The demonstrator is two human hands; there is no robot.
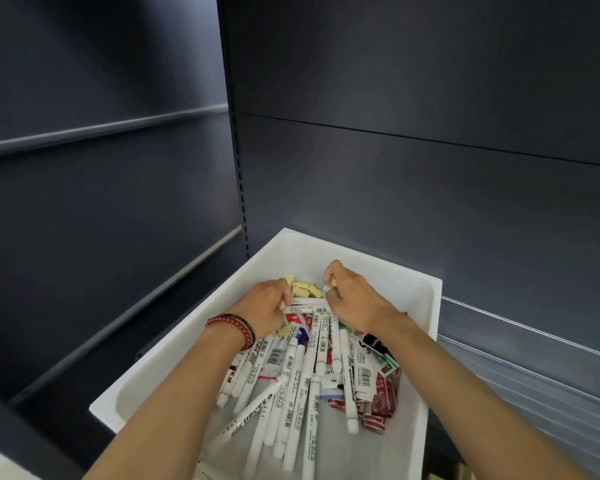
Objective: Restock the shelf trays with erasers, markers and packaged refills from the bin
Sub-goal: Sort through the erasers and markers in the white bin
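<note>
A white plastic bin (426, 306) holds several white markers (302, 375), red packaged refills (378, 403) and small yellow erasers (303, 289) at its far end. My left hand (264, 306), with a red bead bracelet on the wrist, curls its fingers round yellow erasers. My right hand (350, 299) reaches into the far end too, fingers curled and pinching a small eraser. A white marker lies crosswise between both hands.
Dark grey shelving (395, 185) rises behind the bin, with a slotted upright (241, 188) in the middle. Grey shelf edges (118, 327) run along the left. A clear ribbed divider (534, 344) runs along the shelf at the right.
</note>
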